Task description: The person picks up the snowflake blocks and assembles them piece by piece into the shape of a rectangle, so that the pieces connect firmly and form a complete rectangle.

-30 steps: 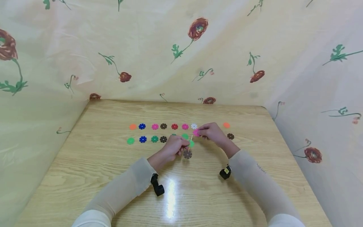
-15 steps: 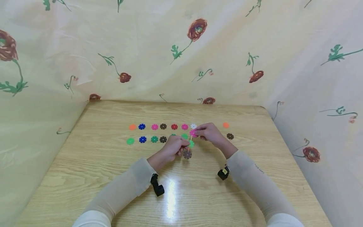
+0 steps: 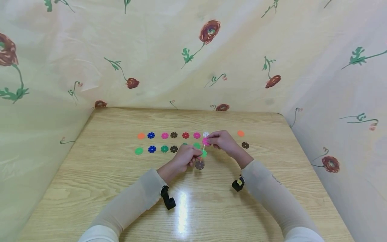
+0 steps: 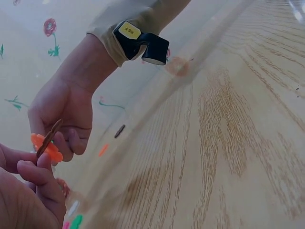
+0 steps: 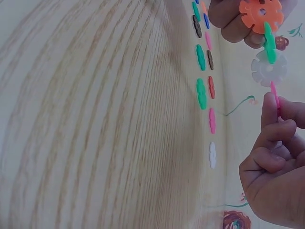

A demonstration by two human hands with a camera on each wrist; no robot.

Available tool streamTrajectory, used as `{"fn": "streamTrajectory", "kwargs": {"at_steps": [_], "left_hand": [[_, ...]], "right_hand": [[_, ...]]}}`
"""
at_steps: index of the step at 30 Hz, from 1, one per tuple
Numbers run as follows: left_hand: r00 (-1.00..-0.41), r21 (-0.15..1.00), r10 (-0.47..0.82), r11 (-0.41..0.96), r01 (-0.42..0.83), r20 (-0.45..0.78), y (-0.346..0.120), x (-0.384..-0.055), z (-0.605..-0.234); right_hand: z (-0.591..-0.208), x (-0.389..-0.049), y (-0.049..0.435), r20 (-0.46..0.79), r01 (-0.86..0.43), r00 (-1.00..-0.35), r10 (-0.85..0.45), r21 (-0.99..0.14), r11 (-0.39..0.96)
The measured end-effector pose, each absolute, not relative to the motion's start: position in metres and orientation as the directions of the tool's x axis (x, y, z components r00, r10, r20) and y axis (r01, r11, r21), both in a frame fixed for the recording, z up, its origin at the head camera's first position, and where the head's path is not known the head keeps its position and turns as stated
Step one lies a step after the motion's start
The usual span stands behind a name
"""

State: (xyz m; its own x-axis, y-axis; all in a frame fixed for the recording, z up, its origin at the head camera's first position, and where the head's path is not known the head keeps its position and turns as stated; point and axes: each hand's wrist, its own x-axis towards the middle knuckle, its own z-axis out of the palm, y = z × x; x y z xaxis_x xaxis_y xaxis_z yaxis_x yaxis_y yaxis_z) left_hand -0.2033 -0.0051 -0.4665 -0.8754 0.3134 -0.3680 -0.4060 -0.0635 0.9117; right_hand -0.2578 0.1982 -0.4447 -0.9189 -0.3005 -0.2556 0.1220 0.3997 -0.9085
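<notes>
Notched plastic discs are slotted together in a short chain between my hands, above the table. My left hand pinches it by the orange disc. A brown disc sits at the near end of the chain. Beyond the orange one come a green disc and a translucent white disc. My right hand pinches a pink disc between thumb and forefinger, its edge right at the white disc's rim. In the left wrist view the brown disc shows edge-on across the orange one.
Two rows of loose discs lie on the wooden table beyond my hands, among them a blue disc and a red disc. Farther right lie an orange disc and a brown disc. Flowered cloth surrounds the table.
My right hand has shifted slightly left, bringing the pink disc from beside the chain to the white disc's far edge and turning it flatter. My left hand has stayed put.
</notes>
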Motion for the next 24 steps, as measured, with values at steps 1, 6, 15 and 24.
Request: {"fn": "streamTrajectory", "kwargs": {"at_steps": [1, 6, 15, 24], "left_hand": [[-0.877, 0.912, 0.31, -0.063, -0.405, -0.368, -0.005, -0.203, -0.466], [-0.881, 0.914, 0.295, -0.061, -0.402, -0.369, -0.005, -0.203, -0.465], [-0.9, 0.926, 0.263, -0.052, -0.374, -0.349, -0.002, -0.203, -0.471], [-0.918, 0.937, 0.204, -0.019, -0.35, -0.339, 0.0, -0.201, -0.473]], "right_hand": [[-0.445, -0.258, 0.198, -0.254, 0.118, -0.918, -0.304, -0.908, 0.403], [-0.448, -0.259, 0.196, -0.242, 0.093, -0.918, -0.314, -0.902, 0.422], [-0.451, -0.255, 0.191, -0.231, 0.094, -0.929, -0.29, -0.904, 0.417], [-0.459, -0.253, 0.189, -0.239, 0.116, -0.933, -0.268, -0.907, 0.404]]}}
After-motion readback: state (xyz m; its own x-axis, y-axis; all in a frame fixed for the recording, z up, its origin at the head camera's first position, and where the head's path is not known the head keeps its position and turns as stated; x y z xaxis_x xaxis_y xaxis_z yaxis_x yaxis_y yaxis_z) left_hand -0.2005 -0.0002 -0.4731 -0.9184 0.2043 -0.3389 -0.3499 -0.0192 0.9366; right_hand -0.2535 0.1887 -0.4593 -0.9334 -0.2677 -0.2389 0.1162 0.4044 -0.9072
